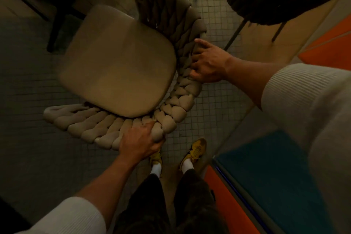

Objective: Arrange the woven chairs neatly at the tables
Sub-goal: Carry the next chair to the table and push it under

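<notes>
A beige woven chair (117, 62) with a smooth seat cushion and a thick braided backrest stands right below me on the tiled floor. My left hand (140, 138) grips the braided rim at its lower curve. My right hand (207, 61) holds the rim on its right side, fingers wrapped over the weave. A second, darker woven chair (266, 0) stands at the upper right, its thin dark legs showing beneath it. The dark legs of a table (57, 15) stand at the upper left, just beyond the chair's seat.
My feet in yellow shoes (195, 151) stand just behind the chair. An orange and teal floor panel (275, 176) with a raised edge runs along the right. Small square tiles (38, 138) cover the floor on the left.
</notes>
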Action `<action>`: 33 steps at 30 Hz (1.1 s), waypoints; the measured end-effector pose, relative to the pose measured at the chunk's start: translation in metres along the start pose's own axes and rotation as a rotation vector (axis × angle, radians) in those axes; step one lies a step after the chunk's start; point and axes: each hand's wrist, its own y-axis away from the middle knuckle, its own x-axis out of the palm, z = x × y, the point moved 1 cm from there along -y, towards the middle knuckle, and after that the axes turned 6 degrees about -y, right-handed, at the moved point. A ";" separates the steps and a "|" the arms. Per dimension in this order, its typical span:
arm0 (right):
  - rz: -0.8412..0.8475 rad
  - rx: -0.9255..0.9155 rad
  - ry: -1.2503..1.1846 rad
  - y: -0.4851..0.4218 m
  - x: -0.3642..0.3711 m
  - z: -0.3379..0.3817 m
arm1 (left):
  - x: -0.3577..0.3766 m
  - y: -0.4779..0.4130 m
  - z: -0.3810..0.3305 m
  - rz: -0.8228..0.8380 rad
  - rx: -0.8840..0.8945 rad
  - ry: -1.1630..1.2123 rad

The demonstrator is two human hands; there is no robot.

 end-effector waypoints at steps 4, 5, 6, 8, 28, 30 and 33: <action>-0.039 0.041 -0.044 0.008 0.009 0.009 | 0.001 0.000 0.007 0.066 0.053 -0.011; -0.039 0.065 -0.054 0.009 0.008 0.011 | 0.000 0.000 0.009 0.075 0.069 -0.017; -0.036 0.085 -0.065 0.011 0.009 0.014 | -0.001 0.000 0.011 0.086 0.086 -0.016; -0.060 0.110 -0.086 0.016 0.012 0.021 | -0.005 0.003 0.019 0.087 0.122 -0.009; -0.216 0.320 -0.343 0.036 0.035 0.140 | -0.009 0.004 0.154 0.291 0.445 -0.087; -0.129 0.282 -0.309 0.024 0.030 0.135 | -0.008 0.005 0.155 0.296 0.439 -0.086; -0.044 0.241 -0.269 0.014 0.027 0.129 | -0.007 0.007 0.154 0.236 0.444 -0.085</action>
